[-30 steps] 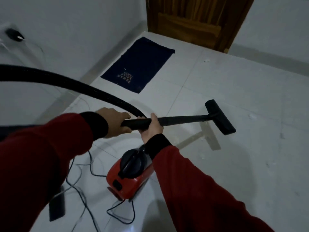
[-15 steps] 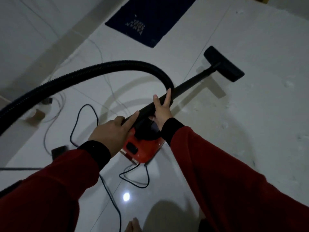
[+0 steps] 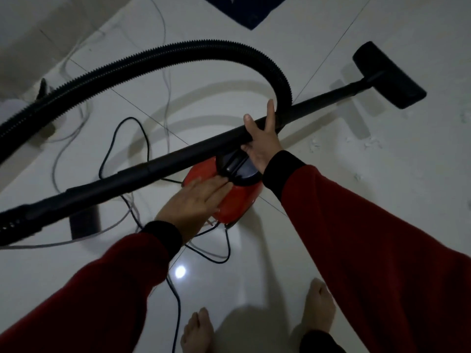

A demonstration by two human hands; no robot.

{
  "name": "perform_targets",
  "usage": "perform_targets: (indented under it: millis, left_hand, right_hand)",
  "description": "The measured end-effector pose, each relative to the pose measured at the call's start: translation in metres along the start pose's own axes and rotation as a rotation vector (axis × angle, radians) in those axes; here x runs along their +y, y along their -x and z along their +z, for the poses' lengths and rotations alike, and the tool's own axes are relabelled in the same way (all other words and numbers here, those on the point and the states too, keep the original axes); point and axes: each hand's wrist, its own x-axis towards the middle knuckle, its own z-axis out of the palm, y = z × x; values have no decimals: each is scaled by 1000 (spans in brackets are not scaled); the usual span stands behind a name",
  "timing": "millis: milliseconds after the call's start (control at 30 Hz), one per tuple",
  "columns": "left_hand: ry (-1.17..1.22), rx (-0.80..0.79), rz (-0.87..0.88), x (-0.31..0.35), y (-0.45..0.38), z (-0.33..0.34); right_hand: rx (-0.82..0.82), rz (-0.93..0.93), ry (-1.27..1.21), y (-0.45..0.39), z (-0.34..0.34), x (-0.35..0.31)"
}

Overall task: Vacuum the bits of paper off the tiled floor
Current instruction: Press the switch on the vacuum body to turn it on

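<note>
The red vacuum cleaner body (image 3: pixel 238 200) with a black top sits on the white tiled floor (image 3: pixel 382 200) at the centre. My left hand (image 3: pixel 196 200) rests on its red shell with straight fingers. My right hand (image 3: pixel 261 143) holds the black wand (image 3: pixel 158 166) just above the body, lower fingers curled under it, forefinger and thumb stretched out. The wand runs right to the black floor head (image 3: pixel 390 75), which is on the tiles. The ribbed black hose (image 3: pixel 178 52) arches over from the left. Small white paper bits (image 3: pixel 372 143) lie right of the wand.
A black power cord (image 3: pixel 112 149) and thin grey cables loop over the floor left of the vacuum, beside a dark plug box (image 3: pixel 84 222). A blue mat's corner (image 3: pixel 247 11) shows at the top. My bare feet (image 3: pixel 321 307) stand at the bottom. A wall runs along the upper left.
My view has tilted down to the vacuum body. My left hand left the wand and dropped onto the red shell. The right hand stays on the wand.
</note>
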Motion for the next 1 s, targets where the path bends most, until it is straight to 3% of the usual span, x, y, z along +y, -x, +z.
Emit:
perform_targets:
  millis: [100,167,367,833,1000]
  left_hand:
    - [592,-119,-645,5,-9,21]
    - [743,-105,-854,1,-18,42]
    - [821,-18,-894,-12,-25,90]
    - [640,36,-1006,-28,-42,91]
    - [622,-64,-1006,-21,-42,78]
  right_hand:
    - [3,-11,-73,-5,0,6]
    - [7,-32,-100,-8,0,10]
    - [25,-94,-94,-18,-4,21]
    - [14,-133,35,-20,-5,36]
    - [50,-135,86,-10,-4,29]
